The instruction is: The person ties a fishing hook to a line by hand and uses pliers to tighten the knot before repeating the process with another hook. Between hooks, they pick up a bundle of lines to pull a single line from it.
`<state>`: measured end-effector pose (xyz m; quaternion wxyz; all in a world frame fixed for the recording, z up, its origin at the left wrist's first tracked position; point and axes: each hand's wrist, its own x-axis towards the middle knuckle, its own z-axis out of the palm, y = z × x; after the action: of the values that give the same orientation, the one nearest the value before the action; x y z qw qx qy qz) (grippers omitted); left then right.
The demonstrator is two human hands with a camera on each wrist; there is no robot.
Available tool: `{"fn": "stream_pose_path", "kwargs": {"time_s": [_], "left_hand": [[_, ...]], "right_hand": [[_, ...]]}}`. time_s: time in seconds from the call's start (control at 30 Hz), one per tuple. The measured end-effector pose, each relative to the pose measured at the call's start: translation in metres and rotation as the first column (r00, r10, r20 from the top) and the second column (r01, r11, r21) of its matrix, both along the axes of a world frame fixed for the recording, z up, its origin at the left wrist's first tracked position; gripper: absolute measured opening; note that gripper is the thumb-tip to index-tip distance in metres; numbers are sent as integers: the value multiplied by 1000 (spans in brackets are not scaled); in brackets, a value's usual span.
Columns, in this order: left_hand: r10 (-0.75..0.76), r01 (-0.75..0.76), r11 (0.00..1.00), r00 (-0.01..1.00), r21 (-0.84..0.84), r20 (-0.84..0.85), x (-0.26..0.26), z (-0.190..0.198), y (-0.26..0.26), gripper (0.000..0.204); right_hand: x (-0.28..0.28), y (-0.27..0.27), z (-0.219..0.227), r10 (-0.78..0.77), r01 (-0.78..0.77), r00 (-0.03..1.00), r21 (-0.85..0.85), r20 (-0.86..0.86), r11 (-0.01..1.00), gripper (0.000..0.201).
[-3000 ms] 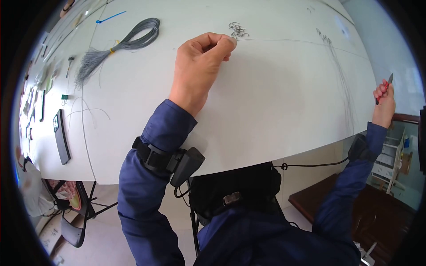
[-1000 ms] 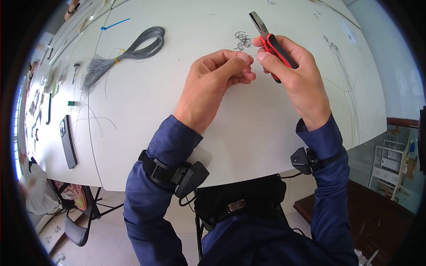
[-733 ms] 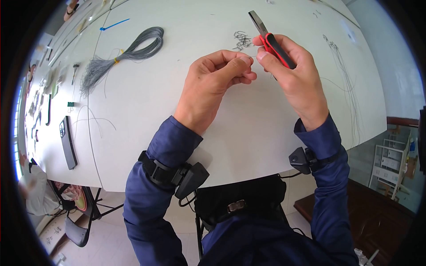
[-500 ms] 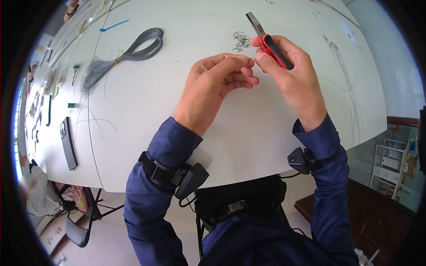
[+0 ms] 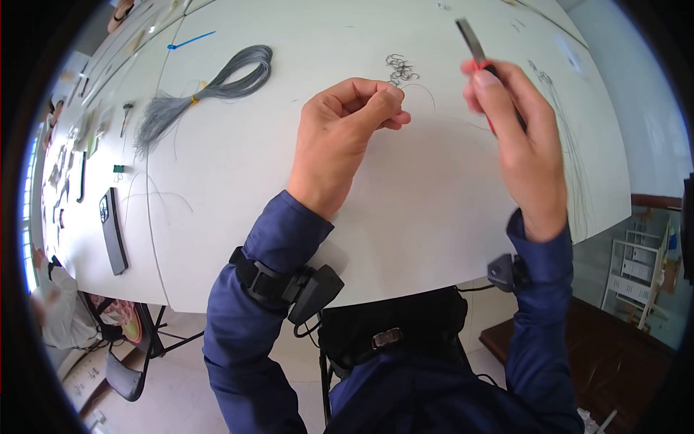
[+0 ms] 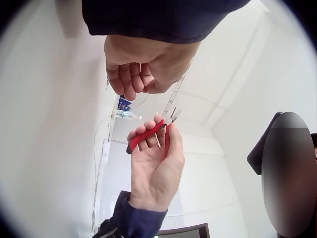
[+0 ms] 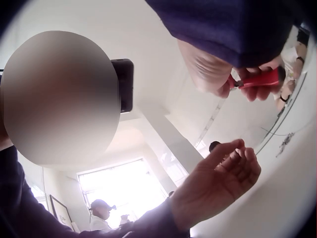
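Observation:
Near the middle of the white table (image 5: 376, 231), my left hand (image 5: 340, 141) pinches a thin wire (image 5: 428, 94) between thumb and forefinger. The wire curves out from the fingertips toward the right. Just beyond these fingers lies a small heap of dark bent hooks (image 5: 401, 69). To the right, my right hand (image 5: 526, 145) grips red-and-black pliers (image 5: 471, 42), their metal nose pointing up and away. In the left wrist view the pliers (image 6: 148, 136) lie across the palm, handles spread and tips slightly apart. A gap separates the two hands.
A tied bundle of grey wire (image 5: 246, 69) lies at the back left, near a blue cable tie (image 5: 191, 40). Long wires with hooked ends (image 5: 567, 137) lie along the right side. A dark phone (image 5: 113, 231) and a green binder clip (image 5: 118, 169) are at the left.
My right hand came in from the far right with the pliers and met the left fingertips, then drew away rightward. The left hand keeps its pinch; a curved wire now shows beyond it.

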<state>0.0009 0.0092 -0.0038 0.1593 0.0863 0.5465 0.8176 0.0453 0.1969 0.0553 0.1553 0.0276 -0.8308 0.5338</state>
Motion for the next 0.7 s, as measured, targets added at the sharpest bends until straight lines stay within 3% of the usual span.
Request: {"fn": "stream_pose_path", "kwargs": {"time_s": [0.1, 0.23, 0.33, 0.53, 0.7], "left_hand": [[35, -35, 999, 999, -11, -5, 0, 0, 1, 18], [52, -53, 998, 998, -44, -22, 1, 3, 1, 19], [54, -55, 996, 998, -64, -31, 2, 4, 2, 19], [55, -56, 997, 998, -56, -26, 2, 4, 2, 18], [83, -83, 996, 997, -16, -9, 1, 1, 2, 18]], "right_hand": [[24, 1, 12, 188, -171, 906, -78, 380, 982, 34], [26, -4, -4, 136, -130, 905, -43, 404, 991, 37], [22, -7, -14, 130, -92, 925, -123, 356, 988, 38], [19, -9, -12, 100, -97, 934, -26, 343, 995, 40], [18, -13, -14, 100, -89, 941, -47, 324, 995, 39]]}}
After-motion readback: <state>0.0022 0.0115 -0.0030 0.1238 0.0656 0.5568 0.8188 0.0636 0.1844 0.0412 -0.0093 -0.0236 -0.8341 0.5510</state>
